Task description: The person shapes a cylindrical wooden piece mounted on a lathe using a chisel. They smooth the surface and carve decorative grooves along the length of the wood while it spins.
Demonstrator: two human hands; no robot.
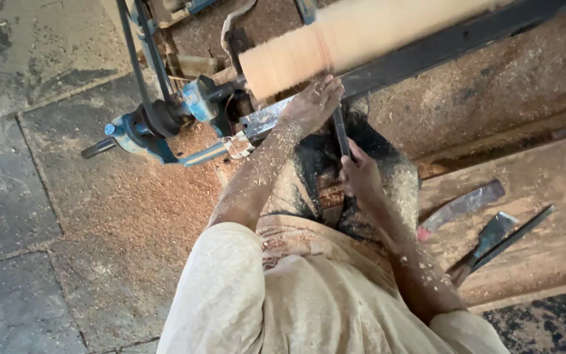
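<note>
A pale wooden cylinder point(361, 36) lies across the top of the view, blurred as it spins in a lathe. A dark chisel point(340, 131) runs from my lap up to its left end. My left hand point(312, 105), dusted with shavings, presses on the chisel's upper part where it meets the long black rest bar point(453, 42), right under the wood. My right hand point(359, 176) grips the chisel lower down, close to my body. Sawdust covers both forearms.
A blue metal lathe end with a belt point(165, 115) stands left of the wood. On the wooden plank at right lie a curved blade point(463, 205) and two more chisels point(496, 239). Sawdust point(145, 196) coats the stone floor.
</note>
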